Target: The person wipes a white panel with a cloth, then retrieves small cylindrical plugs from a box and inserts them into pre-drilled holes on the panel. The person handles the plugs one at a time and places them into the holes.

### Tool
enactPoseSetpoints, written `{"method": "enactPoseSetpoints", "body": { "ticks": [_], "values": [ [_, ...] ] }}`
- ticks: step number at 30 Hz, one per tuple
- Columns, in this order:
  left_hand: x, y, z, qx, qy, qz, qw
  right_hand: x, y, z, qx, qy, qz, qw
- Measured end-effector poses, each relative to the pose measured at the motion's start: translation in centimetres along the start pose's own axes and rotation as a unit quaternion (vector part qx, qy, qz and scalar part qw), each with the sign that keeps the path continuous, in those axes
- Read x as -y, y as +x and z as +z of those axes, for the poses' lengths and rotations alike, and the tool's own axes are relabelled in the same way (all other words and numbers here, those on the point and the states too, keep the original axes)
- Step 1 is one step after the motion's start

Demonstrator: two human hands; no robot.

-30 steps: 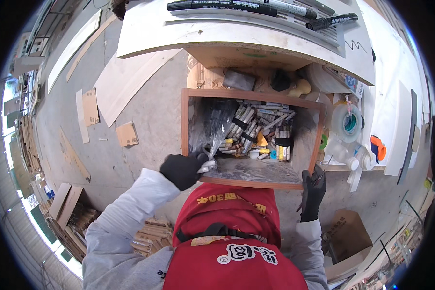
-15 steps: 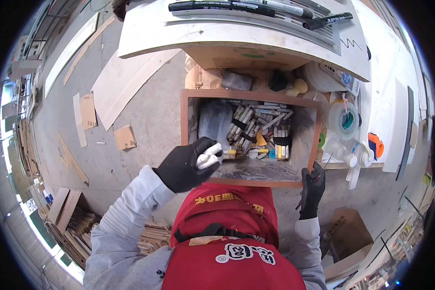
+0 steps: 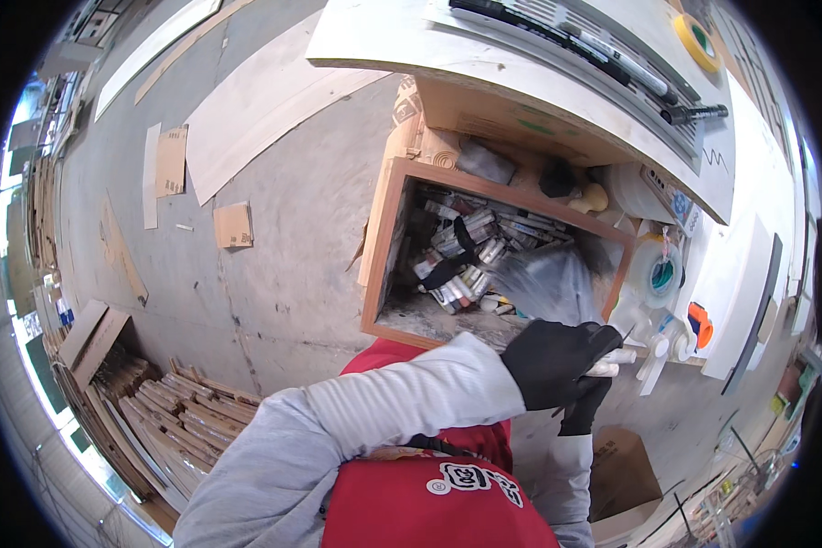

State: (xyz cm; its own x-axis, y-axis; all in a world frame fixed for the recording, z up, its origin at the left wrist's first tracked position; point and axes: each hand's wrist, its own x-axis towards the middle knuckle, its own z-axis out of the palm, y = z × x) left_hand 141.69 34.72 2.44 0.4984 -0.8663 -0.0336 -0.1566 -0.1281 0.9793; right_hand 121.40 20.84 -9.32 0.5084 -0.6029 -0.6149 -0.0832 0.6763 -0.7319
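My left hand (image 3: 562,363), in a black glove, is closed round a few short whitish sticks (image 3: 612,363) that poke out past its fingers. It reaches across to the drawer's near right corner. Most of my right hand (image 3: 583,409), also black-gloved, is behind and below it, so its fingers are hidden. Beyond them is an open wooden drawer (image 3: 385,251). Inside lie bundles of pale, marker-like sticks (image 3: 461,239) with black bands. A clear plastic bag (image 3: 548,279) rests over the drawer's right part, blurred.
A white tabletop (image 3: 384,41) holding black markers (image 3: 521,20) and yellow tape (image 3: 696,43) overhangs the drawer's far side. At right stand tape rolls (image 3: 658,272) and an orange tool (image 3: 700,324). A cardboard box (image 3: 623,470) sits low right; boards (image 3: 178,416) are stacked at left.
My left hand has crossed to the right with the whitish sticks, over my right hand. The plastic bag has shifted from the drawer's left to its right. The whole view has turned.
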Motion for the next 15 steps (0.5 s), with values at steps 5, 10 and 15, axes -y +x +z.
{"method": "enactPoseSetpoints", "body": {
  "ticks": [5, 10, 15],
  "values": [
    [0.5, 1.4, 3.3, -0.029, -0.022, 0.005, 0.999, -0.7, 1.2, -2.1, -0.007, -0.054, -0.003, 0.999],
    [2.1, 0.8, 3.8, -0.023, 0.019, -0.033, 0.999, -0.8, 1.5, -3.3, -0.033, -0.112, -0.005, 0.993],
    [3.2, -1.8, 4.7, -0.031, 0.025, -0.043, 0.998, -0.2, 0.8, -2.9, 0.024, -0.140, -0.026, 0.989]
  ]
}}
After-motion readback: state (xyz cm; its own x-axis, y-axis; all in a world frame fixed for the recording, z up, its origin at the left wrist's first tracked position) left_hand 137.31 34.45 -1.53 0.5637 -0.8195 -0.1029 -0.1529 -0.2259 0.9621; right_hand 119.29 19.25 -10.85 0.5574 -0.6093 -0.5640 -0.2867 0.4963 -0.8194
